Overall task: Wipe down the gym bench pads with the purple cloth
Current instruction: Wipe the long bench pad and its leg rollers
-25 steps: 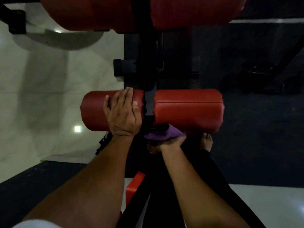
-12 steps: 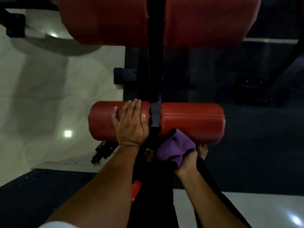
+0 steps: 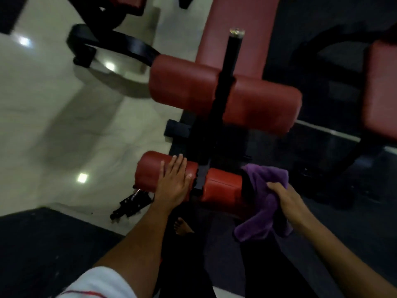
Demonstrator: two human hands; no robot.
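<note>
Two red roller pads sit low on the bench's black post: the left roller pad [image 3: 148, 172] and the right roller pad [image 3: 223, 186]. My left hand [image 3: 174, 182] lies flat on the left one, fingers straight. My right hand [image 3: 287, 203] grips the purple cloth [image 3: 265, 196], which drapes over the right end of the right roller pad and hangs below it. Above them is a bigger pair of red upper rollers [image 3: 262, 102], and behind these the long red bench pad [image 3: 238, 24].
The black centre post [image 3: 227, 82] runs up between the rollers. A curved black frame leg [image 3: 116, 43] stands on the pale tiled floor [image 3: 53, 104] at the left. Another red pad [image 3: 380, 89] is at the right edge. My bare foot [image 3: 182, 226] is below the rollers.
My right hand has carried the cloth from under the inner end of the right roller pad out to its right end. The view has tilted and lifted. My left hand has stayed on the left roller.
</note>
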